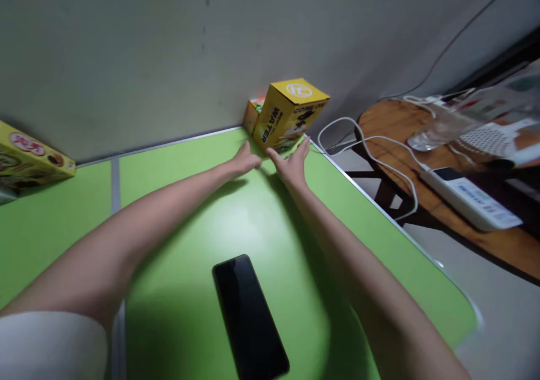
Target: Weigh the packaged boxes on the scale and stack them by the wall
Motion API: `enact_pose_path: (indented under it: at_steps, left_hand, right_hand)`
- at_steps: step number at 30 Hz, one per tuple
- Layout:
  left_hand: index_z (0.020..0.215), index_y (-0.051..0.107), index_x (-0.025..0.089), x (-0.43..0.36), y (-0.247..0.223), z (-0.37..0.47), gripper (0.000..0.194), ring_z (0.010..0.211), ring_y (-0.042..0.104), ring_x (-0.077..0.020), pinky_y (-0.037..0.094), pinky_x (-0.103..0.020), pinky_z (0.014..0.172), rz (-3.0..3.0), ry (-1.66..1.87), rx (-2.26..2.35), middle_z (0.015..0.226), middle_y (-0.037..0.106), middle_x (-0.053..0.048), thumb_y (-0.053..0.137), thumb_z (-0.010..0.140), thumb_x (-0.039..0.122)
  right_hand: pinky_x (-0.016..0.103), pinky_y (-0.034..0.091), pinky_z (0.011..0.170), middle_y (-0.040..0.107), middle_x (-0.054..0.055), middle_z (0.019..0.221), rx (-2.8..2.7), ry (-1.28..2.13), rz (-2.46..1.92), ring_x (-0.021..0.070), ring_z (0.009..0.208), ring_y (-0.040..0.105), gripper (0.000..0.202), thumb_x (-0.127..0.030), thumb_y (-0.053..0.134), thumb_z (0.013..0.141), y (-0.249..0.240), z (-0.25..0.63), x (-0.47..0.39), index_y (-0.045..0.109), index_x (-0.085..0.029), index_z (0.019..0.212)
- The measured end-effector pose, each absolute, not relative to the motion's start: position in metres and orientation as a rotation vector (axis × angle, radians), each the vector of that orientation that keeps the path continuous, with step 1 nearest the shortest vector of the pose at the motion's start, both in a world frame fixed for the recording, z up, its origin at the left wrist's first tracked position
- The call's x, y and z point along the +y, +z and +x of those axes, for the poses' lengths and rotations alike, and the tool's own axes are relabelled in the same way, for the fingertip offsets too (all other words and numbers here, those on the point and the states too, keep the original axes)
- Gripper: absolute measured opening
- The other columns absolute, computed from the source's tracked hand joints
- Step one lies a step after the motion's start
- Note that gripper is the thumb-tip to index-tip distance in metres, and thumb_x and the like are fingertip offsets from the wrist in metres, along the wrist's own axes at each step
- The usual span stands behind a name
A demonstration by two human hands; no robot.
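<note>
A yellow box (291, 113) with dark print stands at the far corner of the green table (189, 228). Behind its left side is a smaller orange and green box (253, 114), partly hidden. My left hand (245, 161) is just in front of the boxes on the left, fingers apart and holding nothing. Close to the lower front of the yellow box is my right hand (293, 163), thumb and fingers spread; whether it touches the box is unclear. A black phone (251, 321) lies on the table between my forearms.
Another yellow box (31, 155) lies at the far left by the wall (147, 59). To the right, a wooden table (388, 121) bears a white power strip (472, 197), a looping white cable (371, 149) and a clear plastic bag.
</note>
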State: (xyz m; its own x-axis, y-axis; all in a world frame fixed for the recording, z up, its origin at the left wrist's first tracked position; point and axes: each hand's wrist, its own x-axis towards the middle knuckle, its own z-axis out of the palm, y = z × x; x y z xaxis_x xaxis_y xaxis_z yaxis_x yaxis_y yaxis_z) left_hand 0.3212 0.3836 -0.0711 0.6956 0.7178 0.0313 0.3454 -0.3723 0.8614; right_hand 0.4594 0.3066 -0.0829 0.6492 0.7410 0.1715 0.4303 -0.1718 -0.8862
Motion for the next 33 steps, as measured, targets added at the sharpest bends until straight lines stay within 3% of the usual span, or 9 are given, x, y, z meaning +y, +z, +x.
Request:
enact_pose_path:
  at_steps: [2,4,6,8,13,19,24,29,33]
  left_hand:
    - [0.150,0.030,0.007,0.355,-0.053,0.271,0.090,0.145,0.030,-0.0413,0.034,-0.058,0.116,1.956,0.427,0.878,0.157,0.031,-0.024,0.059,0.065,0.016]
    - [0.151,0.029,0.009,0.325,-0.033,0.215,0.091,0.148,0.027,-0.0360,0.028,-0.053,0.120,1.965,0.399,0.887,0.160,0.028,-0.021,0.057,0.064,0.013]
    - [0.152,0.029,0.016,0.292,-0.012,0.158,0.088,0.149,0.027,-0.0302,0.026,-0.050,0.122,2.051,0.399,0.821,0.161,0.028,-0.014,0.054,0.068,0.014]
    - [0.148,0.036,0.019,0.259,0.010,0.106,0.078,0.147,0.033,-0.0272,0.028,-0.049,0.122,2.141,0.416,0.752,0.157,0.037,-0.012,0.052,0.072,0.014]
    - [0.127,0.055,0.014,0.202,0.040,-0.008,0.058,0.119,0.062,-0.0236,0.049,-0.043,0.105,2.020,0.584,0.810,0.126,0.066,-0.014,0.044,0.071,0.007]
    - [0.118,0.059,0.024,0.186,0.023,-0.143,0.057,0.109,0.066,-0.0228,0.052,-0.044,0.100,1.805,0.781,1.127,0.116,0.070,-0.006,0.045,0.068,0.002]
    - [0.134,0.053,0.021,0.210,0.012,-0.240,0.068,0.135,0.048,-0.0281,0.035,-0.051,0.118,1.866,0.893,1.560,0.140,0.054,-0.012,0.045,0.069,0.001]
    - [0.142,0.043,0.014,0.259,0.017,-0.314,0.073,0.148,0.027,-0.0312,0.021,-0.052,0.124,1.964,1.038,1.976,0.154,0.039,-0.016,0.046,0.070,0.001]
    - [0.144,0.037,0.006,0.283,0.009,-0.337,0.077,0.151,0.016,-0.0342,0.018,-0.054,0.124,1.984,0.936,2.046,0.160,0.027,-0.021,0.049,0.068,0.001]
  right_hand:
    - [0.058,0.029,0.115,0.031,0.027,0.153,-1.030,0.459,-1.778,0.0373,0.145,0.031,0.085,-0.044,0.072,0.070,-0.067,0.424,0.276,0.039,-0.010,0.141]
    - [0.054,0.044,0.104,0.059,0.021,0.131,-1.226,0.656,-1.661,0.0323,0.120,0.059,0.048,-0.036,0.061,0.079,-0.047,0.381,0.244,0.059,-0.014,0.122]
    - [0.048,0.052,0.095,0.072,0.013,0.103,-1.451,0.888,-1.472,0.0261,0.097,0.069,0.029,-0.031,0.052,0.086,-0.023,0.334,0.216,0.067,-0.017,0.106]
    - [0.041,0.054,0.090,0.075,0.008,0.092,-1.698,1.046,-1.258,0.0224,0.090,0.070,0.024,-0.026,0.049,0.089,0.003,0.285,0.196,0.071,-0.020,0.097]
    - [0.037,0.056,0.079,0.075,0.004,0.092,-2.048,1.226,-0.893,0.0217,0.085,0.070,0.027,-0.021,0.048,0.091,0.049,0.163,0.186,0.074,-0.025,0.091]
    - [0.045,0.058,0.082,0.074,0.004,0.099,-2.278,1.354,-0.664,0.0262,0.091,0.070,0.025,-0.024,0.050,0.089,0.047,0.023,0.210,0.072,-0.031,0.099]
    - [0.052,0.055,0.095,0.068,0.015,0.119,-2.453,1.082,-0.713,0.0309,0.107,0.067,0.035,-0.017,0.054,0.083,0.033,-0.072,0.254,0.065,-0.020,0.116]
    - [0.051,0.058,0.088,0.058,0.021,0.131,-2.287,0.924,-0.962,0.0283,0.094,0.070,0.054,-0.017,0.061,0.079,0.033,-0.159,0.318,0.052,-0.013,0.132]
    - [0.053,0.048,0.105,0.052,0.022,0.139,-2.139,0.820,-1.035,0.0355,0.120,0.060,0.069,-0.017,0.067,0.072,0.032,-0.216,0.360,0.047,-0.014,0.138]
